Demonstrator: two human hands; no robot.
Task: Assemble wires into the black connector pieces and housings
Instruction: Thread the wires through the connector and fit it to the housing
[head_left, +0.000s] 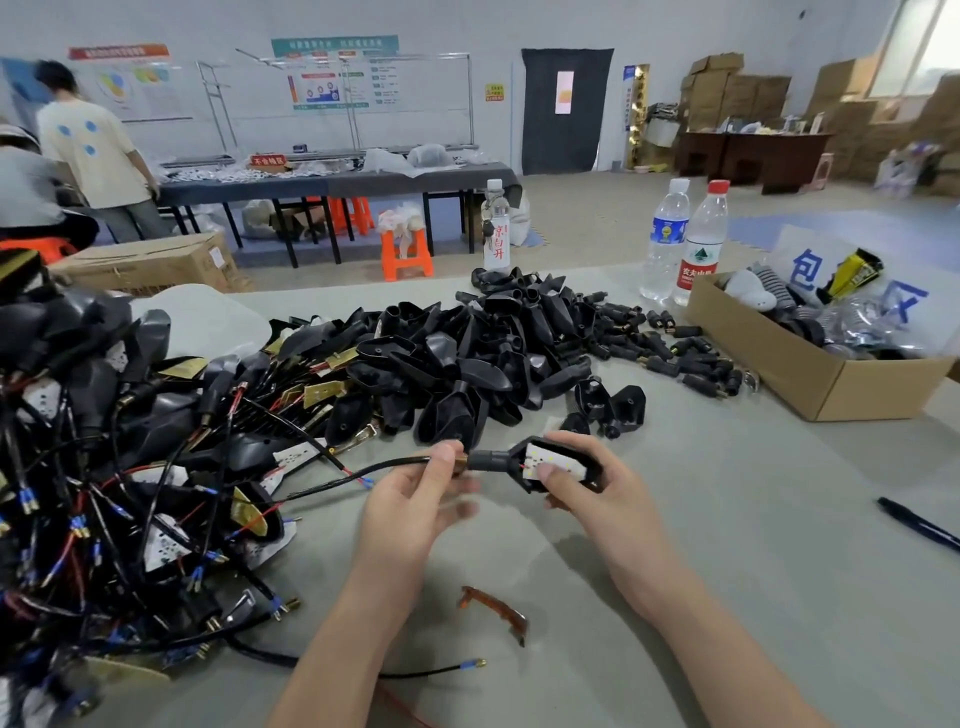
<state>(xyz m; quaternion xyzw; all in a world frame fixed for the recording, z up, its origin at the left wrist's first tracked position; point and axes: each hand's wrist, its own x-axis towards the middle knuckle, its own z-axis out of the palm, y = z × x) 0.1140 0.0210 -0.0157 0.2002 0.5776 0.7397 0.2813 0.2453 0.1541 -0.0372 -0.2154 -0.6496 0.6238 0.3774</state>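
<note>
**Over the grey table (727, 519), in mid-air: a joint that could pull loose**

The black housing (498, 460), white board (563, 457) facing up, is clasped in the right hand (597, 493), one fingertip resting on the board. At its neck the left hand (415, 499) pinches the brass collar where the black wire (363, 469) enters. My judgement of the risk is that a tug or twist at the collar could draw the wire back out or leave it half-seated. The wire's tail runs left toward the tangle of wired pieces (104, 467), and a snag there would jerk the joint. The heap of loose housings (467, 353) lies just beyond.
</note>
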